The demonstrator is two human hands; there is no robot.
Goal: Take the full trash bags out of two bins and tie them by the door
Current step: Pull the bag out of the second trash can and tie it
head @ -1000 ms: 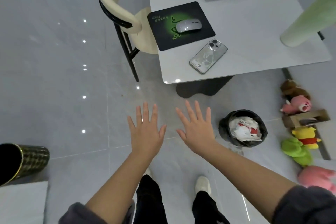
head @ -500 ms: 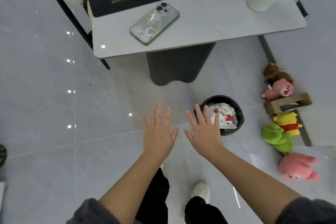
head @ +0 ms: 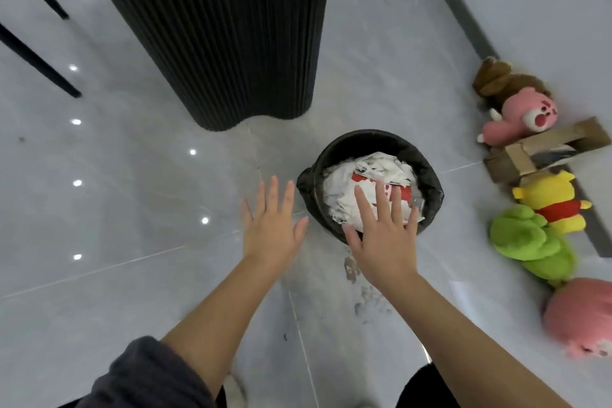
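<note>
Right hand [head: 384, 235] flat, fingers spread wide, palm down, holding nothing; sits over the near rim of the bin [head: 351, 147], fingertips overlapping the white and red paper trash [head: 367, 175] inside. Contact with trash: can't tell. Black trash bag [head: 430, 190] lines the bin, folded over the rim. Left hand [head: 271, 225] also splayed and empty, just left of the bin, above bare floor [head: 116, 209]. Ribbed black table pedestal [head: 215, 36] beyond both hands. Plush toys [head: 530, 235] and a cardboard box [head: 543, 149] right of the right hand.
</note>
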